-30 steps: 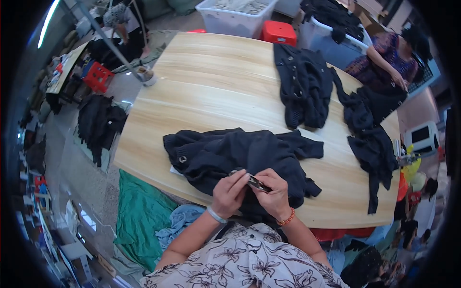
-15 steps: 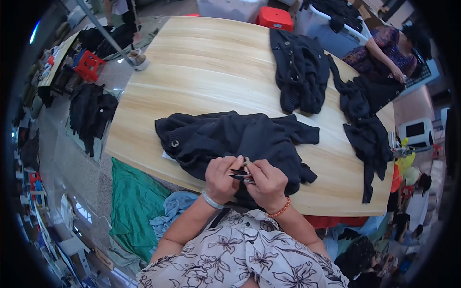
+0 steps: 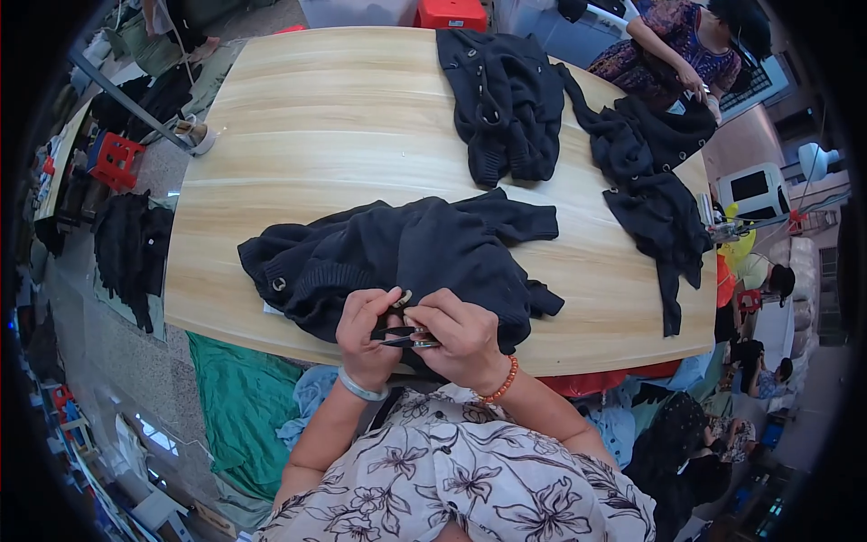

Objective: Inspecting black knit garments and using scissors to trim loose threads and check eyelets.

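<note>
A dark navy knit cardigan (image 3: 433, 244) lies bunched on the table's near side, its near edge drawn up to my hands. My left hand (image 3: 364, 336) is closed, with thumb and forefinger pinching a pale button (image 3: 404, 296) at that edge. Opposite it, the closed right hand (image 3: 462, 336) holds small thread snips (image 3: 397, 341) under its fingers, the dark blades pointing toward my left palm. My right fingertips are close beside the button. Whether a thread lies between the hands is too small to tell. Another button (image 3: 279, 284) shows on the cardigan's left end.
The pale wooden table (image 3: 298, 144) also bears a dark buttoned cardigan (image 3: 506, 108) at the far side and more dark knitwear (image 3: 655, 212) on the right. At the far right a co-worker (image 3: 673, 54) handles a dark garment. Green cloth (image 3: 239, 406) hangs below the left edge.
The view has shifted, so table and garments sit further left in it. My hands have turned a little, and the button shows more plainly above the fingers. The snips stay in my right hand.
</note>
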Action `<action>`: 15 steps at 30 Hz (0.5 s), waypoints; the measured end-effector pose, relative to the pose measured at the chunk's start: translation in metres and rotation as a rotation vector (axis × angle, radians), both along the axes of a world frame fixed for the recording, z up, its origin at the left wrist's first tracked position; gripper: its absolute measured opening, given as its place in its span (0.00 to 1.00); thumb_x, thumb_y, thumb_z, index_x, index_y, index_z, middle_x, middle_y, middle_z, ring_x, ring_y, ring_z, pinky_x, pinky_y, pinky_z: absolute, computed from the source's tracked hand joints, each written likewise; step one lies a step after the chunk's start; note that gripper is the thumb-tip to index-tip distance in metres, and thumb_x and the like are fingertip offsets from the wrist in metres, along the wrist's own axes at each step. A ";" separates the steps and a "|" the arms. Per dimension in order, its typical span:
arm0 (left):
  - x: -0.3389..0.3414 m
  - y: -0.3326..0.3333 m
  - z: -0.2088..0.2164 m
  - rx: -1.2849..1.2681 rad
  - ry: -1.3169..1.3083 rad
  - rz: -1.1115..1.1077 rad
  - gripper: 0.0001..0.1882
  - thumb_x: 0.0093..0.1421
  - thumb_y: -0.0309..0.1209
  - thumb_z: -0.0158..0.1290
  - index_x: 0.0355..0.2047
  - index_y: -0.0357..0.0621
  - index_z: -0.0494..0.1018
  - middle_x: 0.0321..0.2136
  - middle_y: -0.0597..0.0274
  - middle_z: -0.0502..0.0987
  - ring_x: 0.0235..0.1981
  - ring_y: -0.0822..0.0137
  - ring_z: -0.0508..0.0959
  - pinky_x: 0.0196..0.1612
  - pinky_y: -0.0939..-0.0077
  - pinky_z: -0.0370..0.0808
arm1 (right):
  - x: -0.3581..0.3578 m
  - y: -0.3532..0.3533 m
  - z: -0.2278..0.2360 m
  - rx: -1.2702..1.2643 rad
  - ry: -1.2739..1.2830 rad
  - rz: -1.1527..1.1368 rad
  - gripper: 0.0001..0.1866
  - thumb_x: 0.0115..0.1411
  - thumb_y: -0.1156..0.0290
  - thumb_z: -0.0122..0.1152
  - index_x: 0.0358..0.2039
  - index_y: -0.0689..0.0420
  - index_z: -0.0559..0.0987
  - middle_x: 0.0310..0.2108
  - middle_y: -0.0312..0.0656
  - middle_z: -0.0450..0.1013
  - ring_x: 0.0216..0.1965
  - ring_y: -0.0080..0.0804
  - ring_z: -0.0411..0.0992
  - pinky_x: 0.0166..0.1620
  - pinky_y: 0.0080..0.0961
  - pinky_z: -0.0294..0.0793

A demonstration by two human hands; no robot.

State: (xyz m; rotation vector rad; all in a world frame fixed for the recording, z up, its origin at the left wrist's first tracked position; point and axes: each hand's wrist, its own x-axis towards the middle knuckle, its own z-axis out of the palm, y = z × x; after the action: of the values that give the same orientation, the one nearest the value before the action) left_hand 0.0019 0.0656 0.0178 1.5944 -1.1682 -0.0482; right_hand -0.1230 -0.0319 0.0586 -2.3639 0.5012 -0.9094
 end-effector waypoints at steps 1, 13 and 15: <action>-0.001 -0.001 0.002 0.026 0.121 -0.030 0.21 0.46 0.12 0.56 0.42 0.37 0.78 0.34 0.54 0.76 0.33 0.59 0.78 0.36 0.73 0.75 | -0.001 -0.003 -0.002 0.057 -0.015 0.025 0.17 0.40 0.78 0.69 0.35 0.59 0.81 0.29 0.38 0.74 0.22 0.33 0.74 0.25 0.25 0.72; 0.004 0.000 -0.010 0.012 0.899 -0.279 0.10 0.59 0.17 0.56 0.42 0.31 0.76 0.41 0.58 0.76 0.41 0.71 0.75 0.47 0.81 0.71 | -0.030 -0.038 0.020 0.281 0.237 0.137 0.18 0.57 0.68 0.65 0.47 0.59 0.77 0.26 0.42 0.68 0.24 0.37 0.69 0.28 0.29 0.68; 0.004 0.000 -0.010 0.005 0.882 -0.287 0.10 0.59 0.17 0.56 0.42 0.31 0.76 0.41 0.58 0.76 0.41 0.71 0.75 0.47 0.81 0.71 | -0.028 -0.038 0.020 0.215 0.240 0.141 0.16 0.57 0.68 0.65 0.45 0.59 0.77 0.25 0.42 0.68 0.25 0.38 0.70 0.28 0.30 0.68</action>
State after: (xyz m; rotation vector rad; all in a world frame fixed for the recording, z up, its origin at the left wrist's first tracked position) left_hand 0.0058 0.0651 0.0076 1.1744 -0.6702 -0.8519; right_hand -0.1512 -0.0700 0.0784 -2.2869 0.4914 -0.4848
